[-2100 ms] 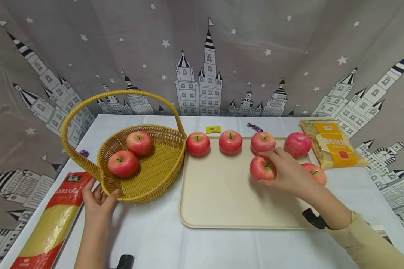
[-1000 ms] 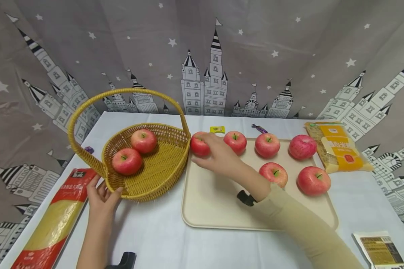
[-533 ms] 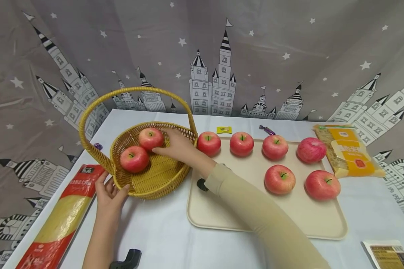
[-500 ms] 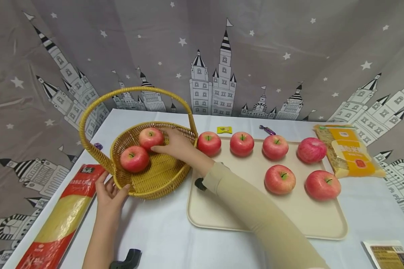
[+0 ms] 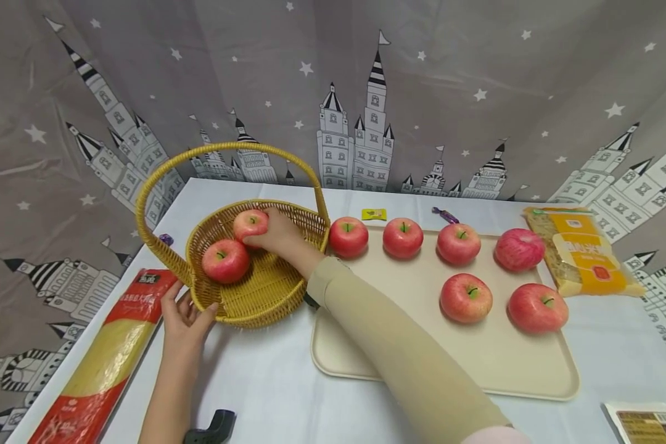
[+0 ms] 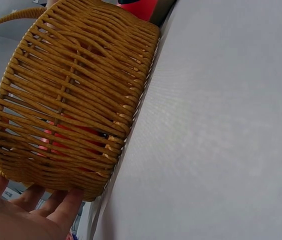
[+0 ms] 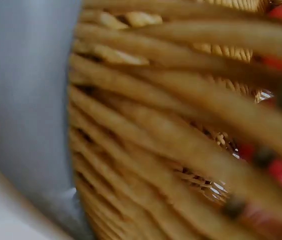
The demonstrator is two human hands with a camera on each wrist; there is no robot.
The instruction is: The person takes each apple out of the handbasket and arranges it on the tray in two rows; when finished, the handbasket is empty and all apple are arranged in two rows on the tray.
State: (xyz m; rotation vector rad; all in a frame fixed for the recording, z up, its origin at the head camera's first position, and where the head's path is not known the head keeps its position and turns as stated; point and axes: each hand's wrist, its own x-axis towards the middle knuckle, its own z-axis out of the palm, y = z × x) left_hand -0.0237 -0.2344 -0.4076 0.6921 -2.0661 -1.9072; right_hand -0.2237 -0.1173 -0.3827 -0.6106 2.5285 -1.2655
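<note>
Two red apples lie in the yellow wicker basket (image 5: 255, 317): a front apple (image 5: 226, 261) and, behind it, a rear apple (image 5: 250, 226). My right hand (image 5: 277, 233) reaches in under the arched handle and grips the rear apple from its right side. At the basket's near left, my left hand (image 5: 184, 314) holds the rim, its thumb on the rim and its fingers against the outer wall. Close up in the left wrist view, the woven wall (image 6: 76, 95) has fingers (image 6: 66, 212) pressed to it. Weave fills the right wrist view, hiding the right hand.
Right of the basket is a cream tray (image 5: 422, 345) with several apples, among them a near apple (image 5: 466, 298). A red noodle packet (image 5: 108, 351) lies at left, a yellow bag (image 5: 585, 253) at right. A small yellow packet (image 5: 374, 214) and purple candy (image 5: 446, 215) lie behind the tray.
My right hand has left an apple on the tray, crossed left into the basket and taken hold of the rear apple. My left hand stays on the rim; the view has shifted slightly.
</note>
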